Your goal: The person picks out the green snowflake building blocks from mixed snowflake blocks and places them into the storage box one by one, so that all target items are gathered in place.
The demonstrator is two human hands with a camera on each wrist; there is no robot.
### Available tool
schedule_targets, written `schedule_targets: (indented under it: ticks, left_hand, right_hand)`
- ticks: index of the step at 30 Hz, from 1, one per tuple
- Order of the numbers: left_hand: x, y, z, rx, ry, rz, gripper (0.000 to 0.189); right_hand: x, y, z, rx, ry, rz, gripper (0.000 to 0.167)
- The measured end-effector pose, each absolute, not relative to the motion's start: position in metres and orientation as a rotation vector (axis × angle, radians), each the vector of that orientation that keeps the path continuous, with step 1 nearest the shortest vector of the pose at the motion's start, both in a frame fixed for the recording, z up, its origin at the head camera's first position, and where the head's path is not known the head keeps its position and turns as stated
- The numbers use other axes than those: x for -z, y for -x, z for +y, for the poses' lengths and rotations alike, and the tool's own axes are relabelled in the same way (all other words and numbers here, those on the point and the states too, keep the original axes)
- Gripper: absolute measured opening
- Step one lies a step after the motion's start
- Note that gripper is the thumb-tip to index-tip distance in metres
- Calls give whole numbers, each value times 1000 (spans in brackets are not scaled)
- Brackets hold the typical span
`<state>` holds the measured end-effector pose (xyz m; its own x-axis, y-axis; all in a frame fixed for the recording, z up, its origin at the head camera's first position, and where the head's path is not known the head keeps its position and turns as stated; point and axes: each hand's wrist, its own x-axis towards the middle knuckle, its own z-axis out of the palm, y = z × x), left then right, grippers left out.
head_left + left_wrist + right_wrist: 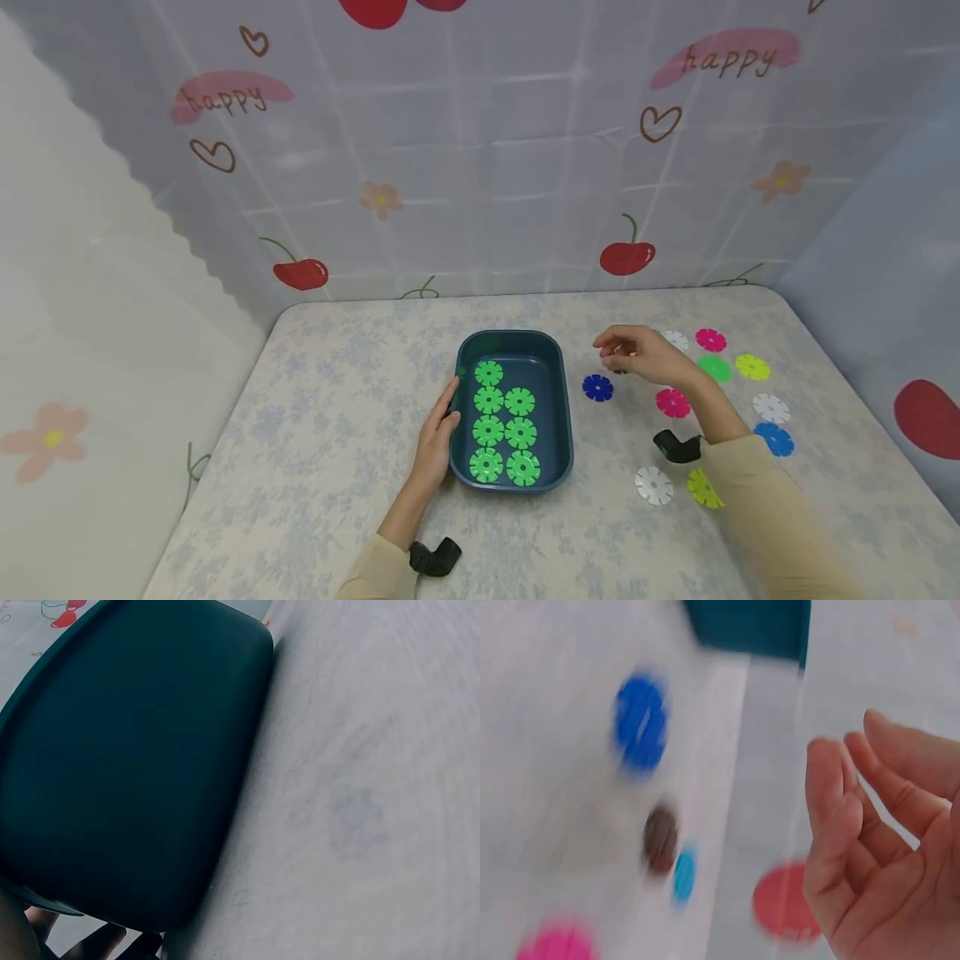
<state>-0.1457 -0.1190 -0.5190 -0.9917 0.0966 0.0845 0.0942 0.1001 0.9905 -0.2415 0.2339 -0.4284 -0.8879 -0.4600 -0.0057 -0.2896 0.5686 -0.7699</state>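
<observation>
My left hand (433,442) holds the left side of a dark teal tray (557,417), its fingers along the outer wall and the thumb at the rim. Several green notched plastic discs (488,431) lie flat inside in two columns. Over the table right of the tray, my right hand (641,354) hovers with loosely bent fingers and nothing visible between them. A dark blue disc (597,387) lies between that hand and the tray. The right wrist view shows a brown disc (660,840) and a light blue disc (684,876), both blurred; the hand mostly hides them in the head view.
Loose discs are scattered at the right, among them pink (672,403), green (715,367), yellow (752,367), white (654,486) and blue (774,439) ones. The right forearm passes over this group. A patterned curtain (495,167) hangs behind the table's back edge.
</observation>
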Motion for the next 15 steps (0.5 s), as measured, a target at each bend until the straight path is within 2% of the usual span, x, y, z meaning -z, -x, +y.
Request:
schedule_targets:
  ticks: [8, 15]
  left_hand:
    - [517, 144, -119, -2100, -174, 2342, 50]
    - [517, 144, -117, -2105, -171, 2359, 50]
  right_hand:
    - [438, 239, 322, 1095, 103, 2881, 43]
    - [467, 241, 375, 1096, -186, 2913, 58]
